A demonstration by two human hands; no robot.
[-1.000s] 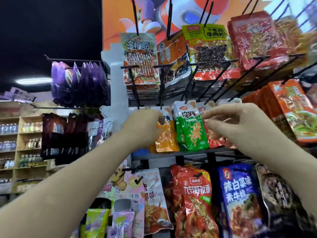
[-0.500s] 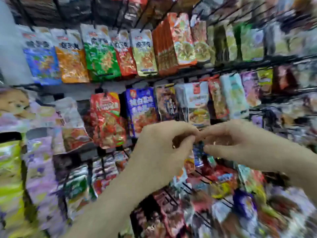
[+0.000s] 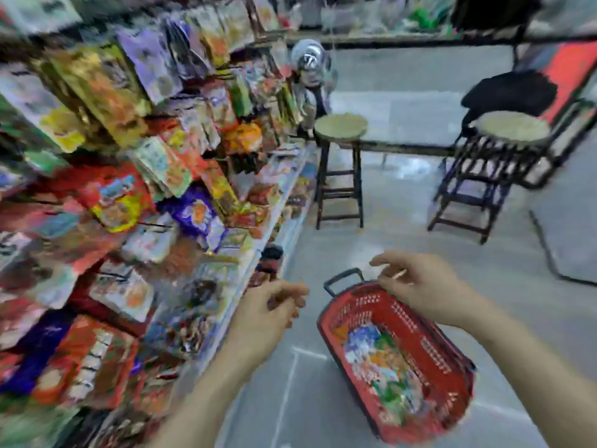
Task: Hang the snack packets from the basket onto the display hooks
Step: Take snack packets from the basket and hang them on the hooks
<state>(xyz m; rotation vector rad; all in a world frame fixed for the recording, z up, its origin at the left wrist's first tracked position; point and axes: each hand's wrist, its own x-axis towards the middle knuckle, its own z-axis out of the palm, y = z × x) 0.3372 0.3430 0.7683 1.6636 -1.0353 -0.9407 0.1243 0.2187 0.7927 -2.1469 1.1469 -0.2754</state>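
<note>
A red plastic basket (image 3: 452,360) with a black handle sits on the grey floor at lower right, and several colourful snack packets (image 3: 381,363) lie inside it. My right hand (image 3: 423,286) hovers over the basket's near-left rim with loosely spread fingers and nothing in it. My left hand (image 3: 271,305) hangs just left of the basket with loosely curled fingers, also holding nothing. The display rack (image 3: 135,176), crowded with hanging packets, fills the left half of the blurred frame.
Two round-topped stools stand on the floor beyond the basket, one by the rack's end (image 3: 340,127) and one at right (image 3: 510,130) with a black bag (image 3: 510,92) behind it. A low white shelf edge (image 3: 284,208) runs along the rack's foot.
The view has swung from the upper hooks down and right to the floor. Both hands have dropped from the rack and now hang over the basket, apart from each other.
</note>
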